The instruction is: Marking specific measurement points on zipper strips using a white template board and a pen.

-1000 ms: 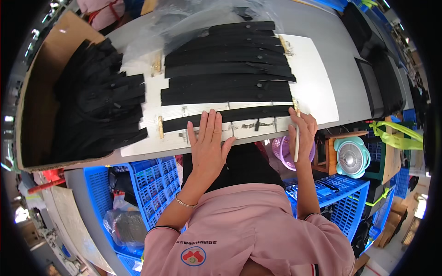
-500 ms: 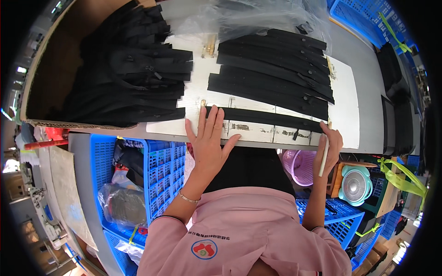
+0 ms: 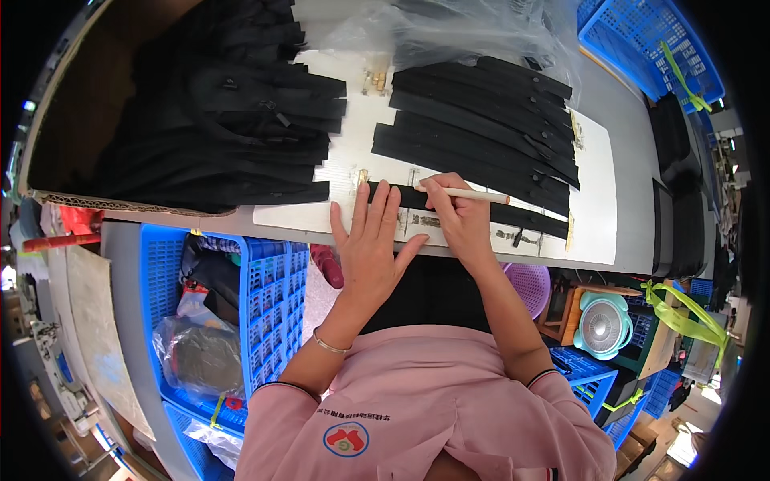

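My left hand lies flat with its fingers apart, the fingertips pressing the left end of a black fabric strip. In my right hand is a white pencil, pinched between thumb and fingers. Its tip meets the strip just right of my left fingers. Beneath the strip is a white board with dark marks drawn on it. Just beyond, several more black strips lie overlapping in a row, with small black round parts along their right side.
A large pile of black strips spills from a cardboard box on the left. Clear plastic film lies at the back. Blue crates stand below the table edge; another blue basket is at the far right.
My right hand has moved left from the strip's right end to beside my left hand, and the pencil now points at the strip. My left hand stays on the strip.
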A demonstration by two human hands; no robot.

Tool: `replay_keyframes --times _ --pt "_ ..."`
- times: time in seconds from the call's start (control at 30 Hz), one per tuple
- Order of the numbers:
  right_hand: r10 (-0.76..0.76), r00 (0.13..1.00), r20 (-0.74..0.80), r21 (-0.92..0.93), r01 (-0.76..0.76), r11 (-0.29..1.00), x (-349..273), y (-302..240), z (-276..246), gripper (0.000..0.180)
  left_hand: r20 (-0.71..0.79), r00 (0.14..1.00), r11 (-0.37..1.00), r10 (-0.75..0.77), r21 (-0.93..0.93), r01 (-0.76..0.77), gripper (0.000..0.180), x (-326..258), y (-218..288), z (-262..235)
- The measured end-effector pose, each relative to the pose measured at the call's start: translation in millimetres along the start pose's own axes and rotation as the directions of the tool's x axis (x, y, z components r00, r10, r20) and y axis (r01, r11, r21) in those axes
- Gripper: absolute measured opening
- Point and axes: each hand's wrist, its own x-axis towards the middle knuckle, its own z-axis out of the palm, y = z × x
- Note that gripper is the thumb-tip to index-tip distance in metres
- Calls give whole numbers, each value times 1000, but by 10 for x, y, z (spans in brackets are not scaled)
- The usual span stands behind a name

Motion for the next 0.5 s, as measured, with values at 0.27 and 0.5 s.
replay_keyframes --times 0.27,0.5 --pt "-30 999 23 -82 32 996 5 -12 47 18 -7 1000 1000 -2 -28 2 78 -16 -19 -7" --pt "-82 997 -2 -112 81 990 12 -7 64 19 -12 1000 1000 8 -11 -8 79 -26 -29 12"
